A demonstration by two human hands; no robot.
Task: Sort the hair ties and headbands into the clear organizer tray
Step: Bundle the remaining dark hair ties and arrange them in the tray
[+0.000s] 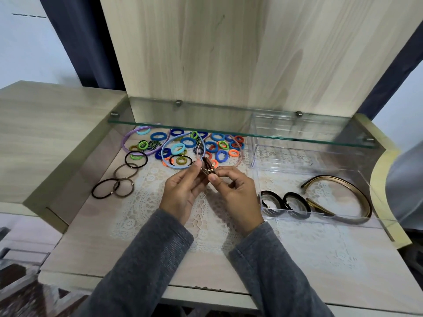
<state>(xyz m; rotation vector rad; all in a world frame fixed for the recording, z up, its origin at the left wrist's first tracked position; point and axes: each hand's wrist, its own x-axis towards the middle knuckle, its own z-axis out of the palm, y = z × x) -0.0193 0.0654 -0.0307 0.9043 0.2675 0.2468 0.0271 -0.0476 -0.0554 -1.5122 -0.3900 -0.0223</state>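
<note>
Progress is judged to be at an early stage. Within the clear organizer tray (286, 179), only the front compartment is seen to be in use. Two black hair ties (283, 201) are laid against its front wall. Bronze headbands (338, 195) are set beside them in the same compartment, toward the tray's right end. The rear compartments, partly covered by the glass shelf (229, 129), appear to hold nothing, though this cannot be told for certain through the reflections.

A small bunch of brown hair ties (207, 170) with gold beads is held in the air just left of the tray, above the lace mat (206, 216). One side is pinched between the thumb and curled fingers of the left hand (180, 193). The other side is nipped between the thumb and forefinger of the right hand (238, 193), whose other fingers are loosely curled in. The bunch is judged to be being gathered before it is carried across.

Left of the tray and toward the back, a heap of coloured hair ties (187, 143) is spread out, with thin headbands (164, 156) in lilac, blue and pink lying through it. Farther left of the tray, loose dark hair ties (123, 177) are laid out. None of these has been sorted, so the greater part of the task is judged to be left.
</note>
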